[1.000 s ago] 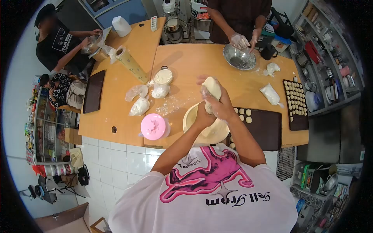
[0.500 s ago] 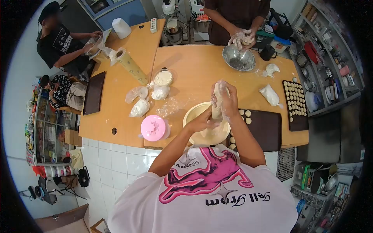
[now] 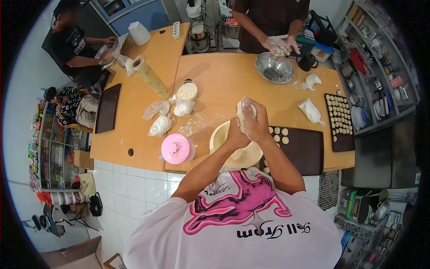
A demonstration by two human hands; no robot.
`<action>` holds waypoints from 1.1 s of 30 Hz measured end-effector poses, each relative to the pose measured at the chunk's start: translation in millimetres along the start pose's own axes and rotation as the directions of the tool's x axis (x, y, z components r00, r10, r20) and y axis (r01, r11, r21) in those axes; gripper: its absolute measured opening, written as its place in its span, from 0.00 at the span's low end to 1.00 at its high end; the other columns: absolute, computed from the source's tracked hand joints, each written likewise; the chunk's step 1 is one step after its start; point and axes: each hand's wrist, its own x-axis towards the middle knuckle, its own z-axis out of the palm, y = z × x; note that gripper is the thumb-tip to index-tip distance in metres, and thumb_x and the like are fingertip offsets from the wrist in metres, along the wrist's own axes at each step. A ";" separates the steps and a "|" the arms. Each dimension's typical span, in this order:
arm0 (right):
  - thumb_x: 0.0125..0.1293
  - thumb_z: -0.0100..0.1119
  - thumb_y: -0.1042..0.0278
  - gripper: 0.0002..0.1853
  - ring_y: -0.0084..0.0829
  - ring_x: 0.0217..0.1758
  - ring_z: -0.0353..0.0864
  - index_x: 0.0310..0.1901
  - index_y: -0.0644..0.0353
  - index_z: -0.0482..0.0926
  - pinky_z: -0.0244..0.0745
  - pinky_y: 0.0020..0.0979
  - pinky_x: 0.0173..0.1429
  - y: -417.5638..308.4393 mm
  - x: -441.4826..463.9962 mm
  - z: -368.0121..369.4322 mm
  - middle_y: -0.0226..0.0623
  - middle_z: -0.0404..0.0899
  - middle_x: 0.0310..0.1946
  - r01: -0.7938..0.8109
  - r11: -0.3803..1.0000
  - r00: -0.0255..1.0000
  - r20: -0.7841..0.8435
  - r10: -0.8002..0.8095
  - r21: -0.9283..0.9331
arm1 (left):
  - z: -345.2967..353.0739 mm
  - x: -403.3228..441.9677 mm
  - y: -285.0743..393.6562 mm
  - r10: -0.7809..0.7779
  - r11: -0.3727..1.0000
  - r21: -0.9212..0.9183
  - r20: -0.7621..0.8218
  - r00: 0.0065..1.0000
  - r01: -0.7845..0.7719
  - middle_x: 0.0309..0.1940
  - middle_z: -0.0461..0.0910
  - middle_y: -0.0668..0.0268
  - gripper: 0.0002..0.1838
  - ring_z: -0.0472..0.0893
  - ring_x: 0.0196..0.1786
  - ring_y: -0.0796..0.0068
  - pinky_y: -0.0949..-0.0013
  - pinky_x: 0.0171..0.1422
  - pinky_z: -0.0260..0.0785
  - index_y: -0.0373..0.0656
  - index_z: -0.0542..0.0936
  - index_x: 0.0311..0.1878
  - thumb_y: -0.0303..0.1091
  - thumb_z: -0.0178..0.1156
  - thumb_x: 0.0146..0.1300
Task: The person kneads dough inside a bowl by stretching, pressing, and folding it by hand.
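A lump of pale dough is squeezed between my two hands, held above a cream-coloured bowl. My left hand grips its lower left side. From the right, my right hand wraps round it, with flour or dough stuck on the skin. Part of the dough is hidden by the fingers. Just right of the bowl lies a dark baking tray with several round dough pieces at its left end.
A pink-lidded container stands left of the bowl, near several bags of white powder. A roll of plastic film is farther back. Across the table, a co-worker's floury hands are over a metal bowl. A filled tray lies right.
My hands have come closer together and shifted slightly left, and the long upright dough is now a more compact lump. The co-worker's hands have spread apart.
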 end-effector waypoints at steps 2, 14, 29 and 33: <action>0.72 0.46 0.56 0.19 0.17 0.20 0.68 0.29 0.63 0.73 0.64 0.22 0.25 -0.7 0.3 -0.2 0.29 0.70 0.18 -0.026 0.996 0.999 -0.021 0.028 0.086 | 3.2 -3.1 1.9 0.038 0.999 -0.020 -0.048 0.998 -0.039 0.39 0.81 0.60 0.18 0.80 0.42 0.72 0.67 0.44 0.72 0.38 0.77 0.45 0.28 0.66 0.49; 0.72 0.43 0.46 0.24 0.18 0.18 0.67 0.27 0.58 0.70 0.64 0.21 0.23 -28.3 9.0 0.7 0.26 0.68 0.17 -0.111 0.894 0.981 -0.095 0.168 0.434 | 1.9 -25.9 -44.6 -0.071 0.994 -0.080 0.016 0.997 0.072 0.50 0.78 0.60 0.32 0.77 0.53 0.70 0.67 0.58 0.68 0.37 0.74 0.56 0.35 0.74 0.46; 0.73 0.42 0.47 0.24 0.18 0.18 0.67 0.27 0.59 0.70 0.64 0.22 0.22 -21.0 9.4 9.4 0.27 0.68 0.18 -0.163 0.843 0.979 -0.021 0.203 0.513 | 0.9 -47.2 -57.8 -0.089 0.976 -0.195 0.035 0.995 0.094 0.36 0.80 0.66 0.23 0.78 0.40 0.77 0.69 0.46 0.71 0.35 0.77 0.46 0.34 0.73 0.49; 0.73 0.42 0.47 0.24 0.19 0.17 0.67 0.27 0.59 0.70 0.64 0.22 0.22 -23.0 6.4 16.1 0.28 0.68 0.17 -0.162 0.835 0.980 -0.018 0.201 0.526 | -4.8 -43.7 -49.3 -0.012 0.975 -0.216 0.150 0.989 0.045 0.40 0.79 0.66 0.29 0.76 0.44 0.76 0.68 0.48 0.70 0.36 0.75 0.49 0.35 0.75 0.46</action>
